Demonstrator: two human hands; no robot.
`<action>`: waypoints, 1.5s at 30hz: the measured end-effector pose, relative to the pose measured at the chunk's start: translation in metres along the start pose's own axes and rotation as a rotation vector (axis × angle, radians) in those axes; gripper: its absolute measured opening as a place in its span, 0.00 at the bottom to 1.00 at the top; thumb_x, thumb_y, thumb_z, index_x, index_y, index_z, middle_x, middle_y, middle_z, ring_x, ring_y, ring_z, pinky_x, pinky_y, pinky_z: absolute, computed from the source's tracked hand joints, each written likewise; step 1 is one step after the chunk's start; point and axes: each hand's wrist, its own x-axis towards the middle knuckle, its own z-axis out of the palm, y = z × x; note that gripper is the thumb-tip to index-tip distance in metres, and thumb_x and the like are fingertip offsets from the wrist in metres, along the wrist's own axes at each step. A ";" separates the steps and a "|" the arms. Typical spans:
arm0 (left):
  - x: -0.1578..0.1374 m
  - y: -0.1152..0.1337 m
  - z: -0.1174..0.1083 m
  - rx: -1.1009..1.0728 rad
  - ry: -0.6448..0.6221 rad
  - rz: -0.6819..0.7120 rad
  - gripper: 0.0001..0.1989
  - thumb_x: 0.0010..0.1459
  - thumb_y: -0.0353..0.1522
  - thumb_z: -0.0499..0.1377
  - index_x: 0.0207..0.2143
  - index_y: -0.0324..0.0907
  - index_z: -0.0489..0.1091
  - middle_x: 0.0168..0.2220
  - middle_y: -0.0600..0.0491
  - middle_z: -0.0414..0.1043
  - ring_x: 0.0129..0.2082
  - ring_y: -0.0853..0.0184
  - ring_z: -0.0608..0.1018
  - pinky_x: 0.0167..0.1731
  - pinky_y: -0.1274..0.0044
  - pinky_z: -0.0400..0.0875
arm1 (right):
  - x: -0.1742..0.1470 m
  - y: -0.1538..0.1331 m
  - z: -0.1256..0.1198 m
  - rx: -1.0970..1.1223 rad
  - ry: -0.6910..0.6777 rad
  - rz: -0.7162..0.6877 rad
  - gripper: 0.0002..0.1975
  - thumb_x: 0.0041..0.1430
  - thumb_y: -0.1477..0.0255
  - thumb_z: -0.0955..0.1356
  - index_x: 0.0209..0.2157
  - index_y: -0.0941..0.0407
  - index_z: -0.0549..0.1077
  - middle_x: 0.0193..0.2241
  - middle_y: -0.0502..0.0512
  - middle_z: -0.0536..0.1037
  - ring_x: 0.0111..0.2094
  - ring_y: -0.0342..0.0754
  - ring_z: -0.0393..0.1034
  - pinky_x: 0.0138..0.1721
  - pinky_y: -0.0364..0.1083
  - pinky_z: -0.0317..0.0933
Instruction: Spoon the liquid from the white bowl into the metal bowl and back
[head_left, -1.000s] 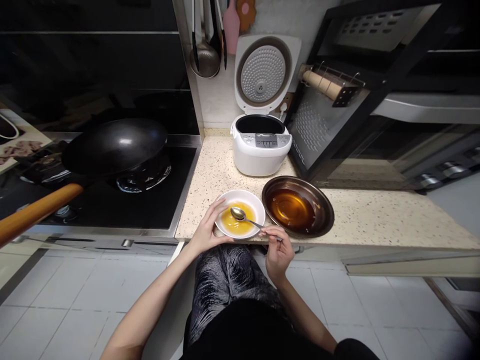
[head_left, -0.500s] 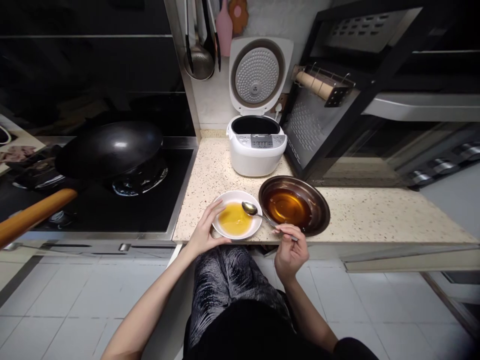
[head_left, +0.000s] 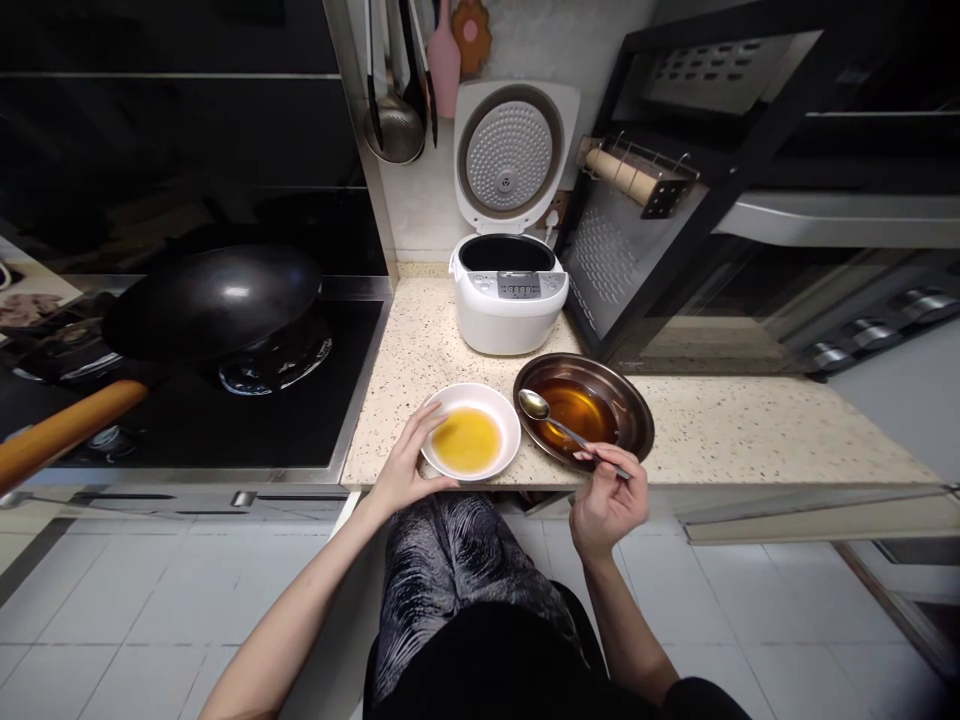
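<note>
A white bowl [head_left: 511,432] with yellow liquid [head_left: 466,441] in it stands at the counter's front edge. My left hand [head_left: 405,465] grips its left side, fingers on the far rim and thumb at the near side. Pinched by its handle in my right hand [head_left: 609,497] is a metal spoon [head_left: 535,404]. The spoon's head is over the left part of a dark metal basin [head_left: 643,421], which holds amber liquid [head_left: 581,412]. Basin and bowl sit side by side.
Behind them a white rice cooker [head_left: 510,318] has its lid raised. A black wok [head_left: 217,300] with a wooden handle [head_left: 75,430] rests on the stove at left. A dark rack [head_left: 622,270] stands at right. Utensils, including a skimmer [head_left: 396,128], hang on the wall.
My right hand has moved right, carrying the spoon from above the white bowl to above the metal basin. My left hand stays on the bowl.
</note>
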 end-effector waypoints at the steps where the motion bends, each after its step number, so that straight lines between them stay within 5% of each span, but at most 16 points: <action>1: 0.000 0.000 0.000 0.000 0.000 -0.001 0.45 0.55 0.57 0.67 0.69 0.49 0.60 0.71 0.37 0.57 0.73 0.40 0.60 0.69 0.44 0.58 | 0.000 0.000 0.000 -0.013 -0.001 -0.012 0.05 0.70 0.72 0.67 0.39 0.55 0.76 0.35 0.56 0.78 0.36 0.48 0.76 0.34 0.49 0.74; 8: 0.000 0.001 0.000 0.006 -0.001 -0.009 0.45 0.56 0.58 0.66 0.69 0.48 0.60 0.71 0.37 0.57 0.73 0.40 0.61 0.69 0.44 0.58 | 0.001 0.005 -0.004 -0.110 -0.081 -0.165 0.06 0.70 0.72 0.67 0.39 0.54 0.76 0.33 0.55 0.80 0.36 0.51 0.77 0.36 0.52 0.74; 19: 0.001 0.002 0.000 0.000 0.002 -0.003 0.45 0.56 0.58 0.65 0.69 0.49 0.60 0.71 0.37 0.57 0.73 0.41 0.61 0.69 0.44 0.58 | 0.004 0.016 -0.017 -0.276 -0.361 -0.576 0.11 0.69 0.76 0.66 0.47 0.50 0.77 0.34 0.53 0.85 0.36 0.51 0.82 0.36 0.53 0.75; 25: 0.001 0.002 0.000 -0.010 0.007 0.006 0.45 0.56 0.57 0.66 0.69 0.50 0.60 0.71 0.37 0.57 0.73 0.41 0.61 0.69 0.44 0.58 | 0.005 0.020 -0.022 -0.341 -0.521 -0.687 0.18 0.66 0.81 0.66 0.52 0.51 0.77 0.37 0.54 0.87 0.39 0.50 0.82 0.40 0.51 0.77; 32: 0.000 0.001 0.001 -0.003 0.005 -0.006 0.45 0.56 0.57 0.67 0.69 0.49 0.60 0.71 0.37 0.57 0.72 0.41 0.61 0.68 0.44 0.59 | 0.006 0.023 -0.023 -0.333 -0.573 -0.652 0.18 0.67 0.81 0.66 0.53 0.50 0.78 0.39 0.55 0.87 0.40 0.50 0.82 0.41 0.52 0.77; 41: 0.000 0.000 0.001 0.012 0.003 -0.006 0.45 0.55 0.57 0.66 0.69 0.48 0.61 0.71 0.36 0.58 0.72 0.41 0.62 0.68 0.45 0.59 | -0.001 0.003 -0.009 -0.179 -0.200 -0.457 0.09 0.69 0.73 0.67 0.46 0.50 0.78 0.35 0.54 0.84 0.35 0.53 0.81 0.36 0.56 0.75; 45: 0.000 -0.001 0.002 0.012 0.005 -0.003 0.46 0.55 0.58 0.66 0.69 0.48 0.60 0.71 0.36 0.58 0.72 0.41 0.62 0.68 0.44 0.59 | -0.011 -0.003 0.001 -0.093 -0.220 -0.351 0.07 0.69 0.72 0.67 0.43 0.51 0.78 0.32 0.54 0.82 0.33 0.53 0.80 0.35 0.56 0.74</action>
